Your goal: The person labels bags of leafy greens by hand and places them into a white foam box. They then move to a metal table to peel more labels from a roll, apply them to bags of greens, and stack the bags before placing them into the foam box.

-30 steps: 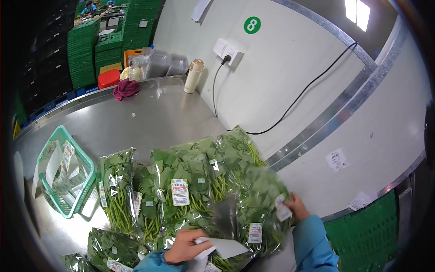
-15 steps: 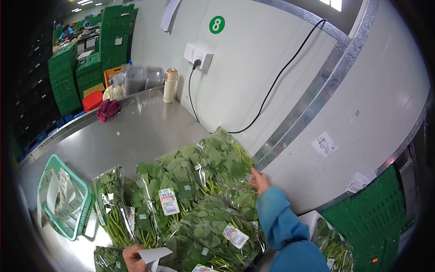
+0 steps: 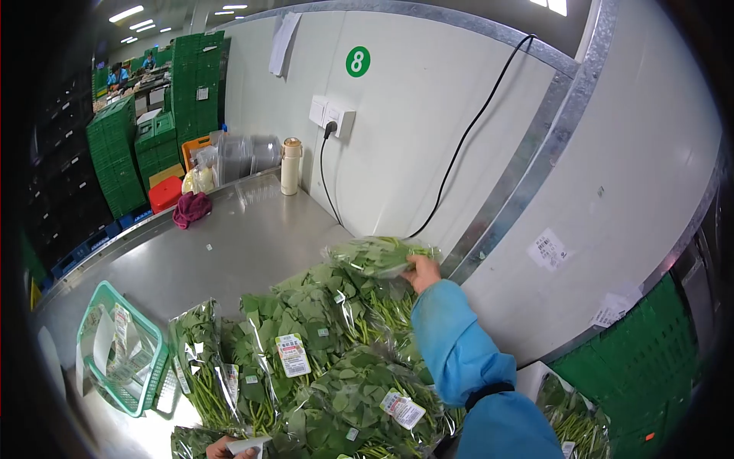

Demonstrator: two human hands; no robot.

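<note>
My right hand [image 3: 423,273] grips the end of a clear bag of leafy greens [image 3: 373,255] at the far end of the pile, raised and turned sideways against the wall. Below it lie more bagged greens [image 3: 359,390], leaves and long green stems showing through the plastic. Some bags carry a white printed label [image 3: 293,356]. At the bottom edge, my left hand [image 3: 223,448] is partly cut off by the frame, its fingers closed on a white paper sheet [image 3: 251,444] in front of the bags.
A green plastic basket [image 3: 158,359] with label papers stands at the left of the steel table [image 3: 252,222]. A cream bottle [image 3: 290,167] and a maroon cloth [image 3: 191,209] sit at the far edge. Green crates [image 3: 623,359] and another greens bag [image 3: 569,413] are at right.
My right hand has lifted the far bag of greens and swung it sideways. My left hand, still with the white paper, sits lower in view. The camera view has shifted slightly.
</note>
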